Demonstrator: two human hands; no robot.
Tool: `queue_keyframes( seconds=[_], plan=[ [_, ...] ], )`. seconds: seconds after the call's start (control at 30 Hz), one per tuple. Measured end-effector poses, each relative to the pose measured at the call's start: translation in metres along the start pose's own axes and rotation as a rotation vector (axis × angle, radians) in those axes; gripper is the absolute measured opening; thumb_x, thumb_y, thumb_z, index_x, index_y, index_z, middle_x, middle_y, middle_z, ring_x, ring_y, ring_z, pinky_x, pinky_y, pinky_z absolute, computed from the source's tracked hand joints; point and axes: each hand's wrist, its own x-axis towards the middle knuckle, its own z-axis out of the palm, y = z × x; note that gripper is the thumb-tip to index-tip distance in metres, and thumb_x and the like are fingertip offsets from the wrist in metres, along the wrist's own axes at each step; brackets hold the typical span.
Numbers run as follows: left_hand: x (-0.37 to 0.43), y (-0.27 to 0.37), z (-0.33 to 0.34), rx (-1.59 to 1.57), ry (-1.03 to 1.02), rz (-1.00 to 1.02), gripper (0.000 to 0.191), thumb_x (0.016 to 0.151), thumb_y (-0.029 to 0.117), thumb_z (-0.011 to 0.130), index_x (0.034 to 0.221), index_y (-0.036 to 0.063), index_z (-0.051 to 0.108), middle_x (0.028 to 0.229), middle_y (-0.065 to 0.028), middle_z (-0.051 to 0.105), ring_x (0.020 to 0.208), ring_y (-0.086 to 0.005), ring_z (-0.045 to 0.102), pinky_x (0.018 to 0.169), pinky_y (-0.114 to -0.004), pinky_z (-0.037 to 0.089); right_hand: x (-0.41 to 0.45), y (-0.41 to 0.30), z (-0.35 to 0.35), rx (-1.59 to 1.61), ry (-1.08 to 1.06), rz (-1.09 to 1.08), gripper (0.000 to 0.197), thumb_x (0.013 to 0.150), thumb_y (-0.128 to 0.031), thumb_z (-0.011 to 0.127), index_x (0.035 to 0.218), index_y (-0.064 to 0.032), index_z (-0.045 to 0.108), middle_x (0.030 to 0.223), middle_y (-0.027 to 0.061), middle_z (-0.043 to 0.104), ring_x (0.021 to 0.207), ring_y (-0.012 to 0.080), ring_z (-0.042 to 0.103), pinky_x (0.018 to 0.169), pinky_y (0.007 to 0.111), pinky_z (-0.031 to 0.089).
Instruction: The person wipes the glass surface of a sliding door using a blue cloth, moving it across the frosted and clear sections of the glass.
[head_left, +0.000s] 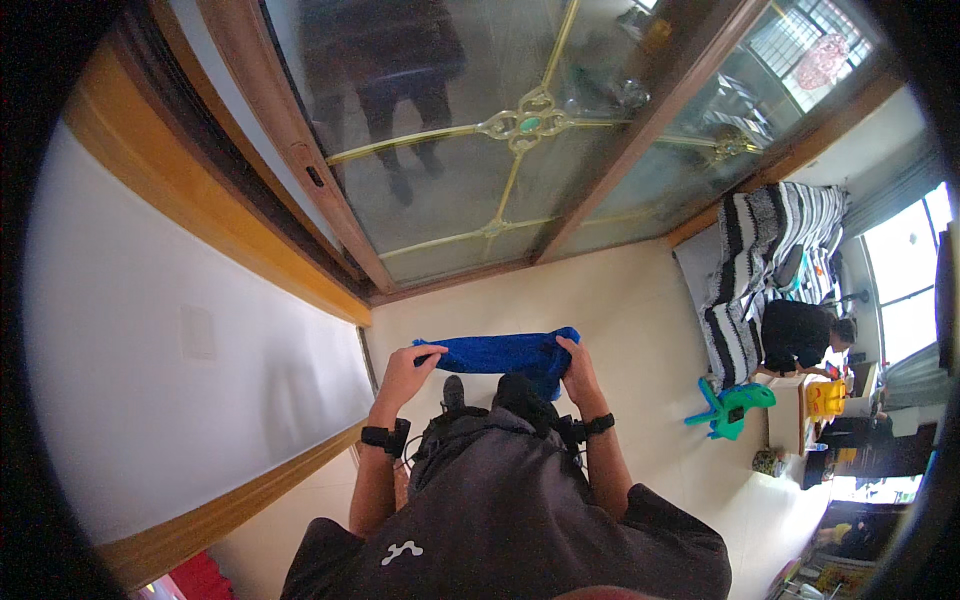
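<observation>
A blue cloth (499, 354) is stretched sideways between my two hands, above the pale floor and in front of my feet. My left hand (409, 375) pinches its left end between thumb and fingers. The right end is bunched in my right hand (581, 371), and part of the cloth hangs down below it. Both wrists wear black bands. Some of the cloth's lower right part is hidden behind my dark clothing.
Glass sliding doors (450, 187) with wooden frames stand ahead. A white wall (187, 300) rises at left. To the right are a sofa with a striped cover (731, 300), a green child's chair (739, 411) and a seated person (799, 334) at a table.
</observation>
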Motion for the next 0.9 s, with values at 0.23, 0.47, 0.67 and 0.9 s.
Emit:
queue_keyframes(
  seconds=[0.23,0.47,0.67,0.9],
  plan=[
    [0.035,-0.001,0.000,-0.028,0.095,-0.007,0.018,0.088,0.014,0.063,0.102,0.0068,0.072,0.093,-0.0132,0.072,0.086,-0.0211,0.068,0.078,-0.031,0.051,0.051,-0.021,0.004,-0.112,-0.049,0.005,0.017,0.090,-0.019,0.058,0.099,-0.0039,0.059,0.092,0.0060,0.065,0.086,0.0169,0.063,0.077,0.032,0.050],
    [0.084,0.034,0.020,-0.025,0.116,-0.061,0.019,0.089,0.015,0.062,0.103,0.0067,0.072,0.095,-0.0115,0.072,0.086,-0.0203,0.067,0.079,-0.030,0.050,0.128,-0.059,-0.018,-0.147,-0.079,0.035,0.020,0.089,-0.019,0.058,0.103,-0.0050,0.060,0.092,0.0026,0.063,0.087,0.0137,0.060,0.077,0.029,0.047],
    [0.121,0.069,0.044,0.064,0.131,-0.072,0.019,0.091,0.016,0.060,0.104,0.0063,0.071,0.099,-0.0108,0.072,0.091,-0.0207,0.067,0.082,-0.031,0.049,0.165,-0.092,-0.026,-0.224,-0.065,0.058,0.018,0.089,-0.024,0.059,0.097,-0.0087,0.060,0.084,-0.0006,0.059,0.078,0.0119,0.056,0.069,0.029,0.046],
    [0.153,0.098,0.078,0.040,0.088,-0.071,0.020,0.091,0.014,0.060,0.105,0.0045,0.071,0.096,-0.0092,0.072,0.086,-0.0161,0.066,0.079,-0.028,0.049,0.196,-0.107,-0.068,-0.213,-0.057,0.025,0.017,0.087,-0.024,0.059,0.093,-0.0083,0.062,0.083,0.0015,0.061,0.077,0.0134,0.057,0.069,0.030,0.047]
  ],
)
